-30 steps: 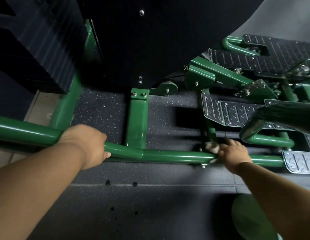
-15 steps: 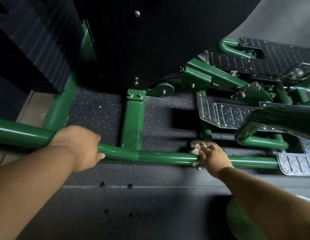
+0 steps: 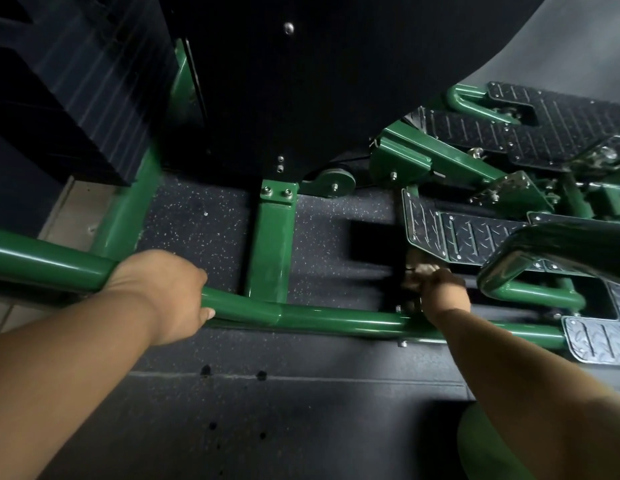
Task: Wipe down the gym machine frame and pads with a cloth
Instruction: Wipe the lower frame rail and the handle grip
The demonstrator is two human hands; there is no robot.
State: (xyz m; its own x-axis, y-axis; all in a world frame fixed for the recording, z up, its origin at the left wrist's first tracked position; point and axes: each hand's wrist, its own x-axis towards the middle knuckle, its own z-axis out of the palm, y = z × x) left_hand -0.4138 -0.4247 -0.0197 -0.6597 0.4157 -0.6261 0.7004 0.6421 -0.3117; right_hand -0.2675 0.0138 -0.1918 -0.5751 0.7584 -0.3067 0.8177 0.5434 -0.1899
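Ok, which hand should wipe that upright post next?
Right, probably. The right hand already holds the cloth beside the upright post, past the bar. The left hand grips the bar, seemingly bracing, with no cloth.

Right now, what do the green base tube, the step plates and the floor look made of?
Green base tube: likely steel tube with glossy green paint or powder coat, shown by sharp highlights and bolted joints.
Step plates: dark diamond-tread metal sheet, screwed at the edges.
Floor: probably rubber gym matting, matte black with pale flecks and a seam.
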